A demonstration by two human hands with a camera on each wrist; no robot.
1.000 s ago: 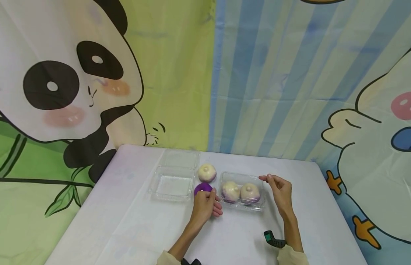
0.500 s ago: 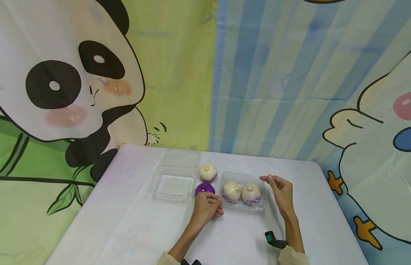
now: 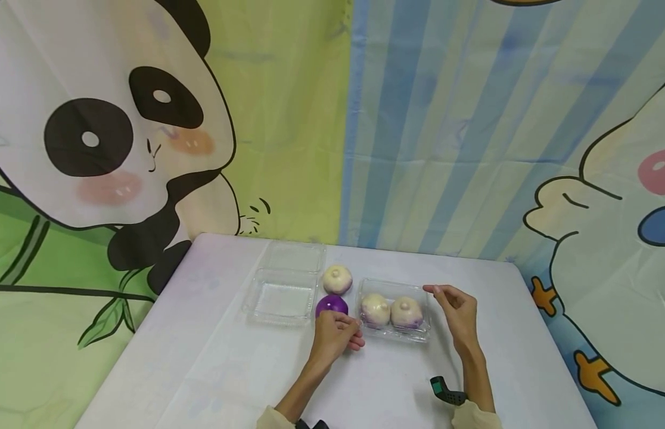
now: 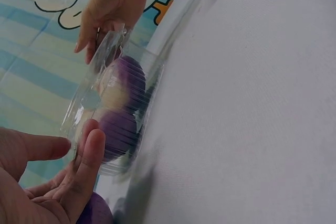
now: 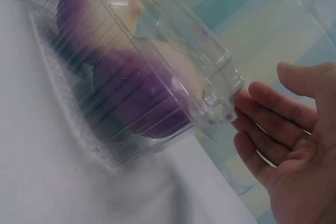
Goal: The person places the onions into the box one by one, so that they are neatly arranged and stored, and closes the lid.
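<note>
A clear plastic clamshell box (image 3: 394,333) with its lid down holds two white-and-purple turnips (image 3: 406,313). At its left end is my left hand (image 3: 334,338), its fingers extended and touching the box, the thumb close to the fingers in the left wrist view. My right hand (image 3: 460,313) is at the right end; in the right wrist view its fingertips touch the lid's edge and the thumb stands apart. Beyond my left hand lies a purple turnip (image 3: 331,304), partly covered by that hand in the head view. A whitish turnip (image 3: 337,279) sits just behind it.
A second clear clamshell box (image 3: 281,320) lies open on the left of the white table (image 3: 204,357), its lid folded back. Printed cloth (image 3: 289,119) hangs behind the table. Each wrist carries a black device (image 3: 447,391).
My left hand has lowered its raised thumb toward its fingers and drawn slightly forward, showing more of the purple turnip. My right hand stays at the box's right end.
</note>
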